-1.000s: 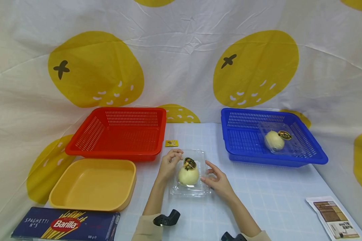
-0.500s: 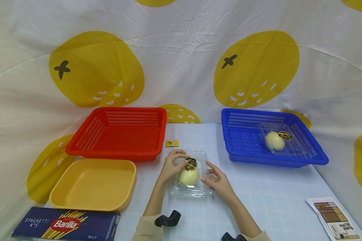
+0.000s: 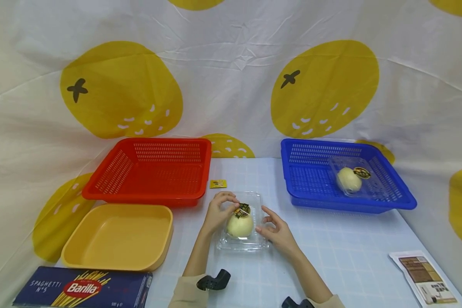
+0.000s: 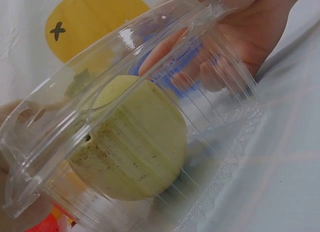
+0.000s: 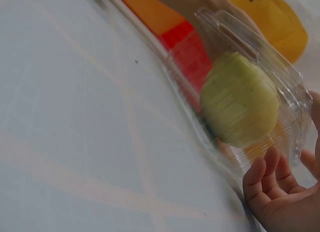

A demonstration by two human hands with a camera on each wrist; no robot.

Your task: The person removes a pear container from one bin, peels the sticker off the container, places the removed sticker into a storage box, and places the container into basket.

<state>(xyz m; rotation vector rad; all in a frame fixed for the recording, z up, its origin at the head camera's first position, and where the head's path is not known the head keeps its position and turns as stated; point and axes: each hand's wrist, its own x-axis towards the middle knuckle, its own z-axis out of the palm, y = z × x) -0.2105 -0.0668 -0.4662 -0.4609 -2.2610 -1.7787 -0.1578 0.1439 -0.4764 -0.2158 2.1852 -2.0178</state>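
Observation:
A clear plastic clamshell box (image 3: pixel 250 245), lid down, stands on the table before me with one pale yellow-green round fruit (image 4: pixel 137 142) inside. On its lid is a black and gold sticker (image 3: pixel 243 210). My left hand (image 3: pixel 216 215) reaches over the box's left side, thumb and forefinger tips at the sticker; whether they pinch or press it is hidden. My right hand (image 3: pixel 278 231) holds the box's right side between thumb and fingers. In the right wrist view, the curled fingers (image 5: pixel 276 172) lie against the clear wall.
A red basket (image 3: pixel 148 200) and a yellow tub (image 3: pixel 119 239) stand left, a Barilla spaghetti box (image 3: pixel 81 287) below them. At right, a blue basket (image 3: pixel 331 205) holds another boxed fruit (image 3: pixel 349 179). A small yellow sachet (image 3: pixel 218 184) and a white-brown pouch (image 3: pixel 425 278) lie nearby.
My left hand has moved a little to the right over the lid, so its fingertips now reach the sticker. The right hand and the box have stayed put.

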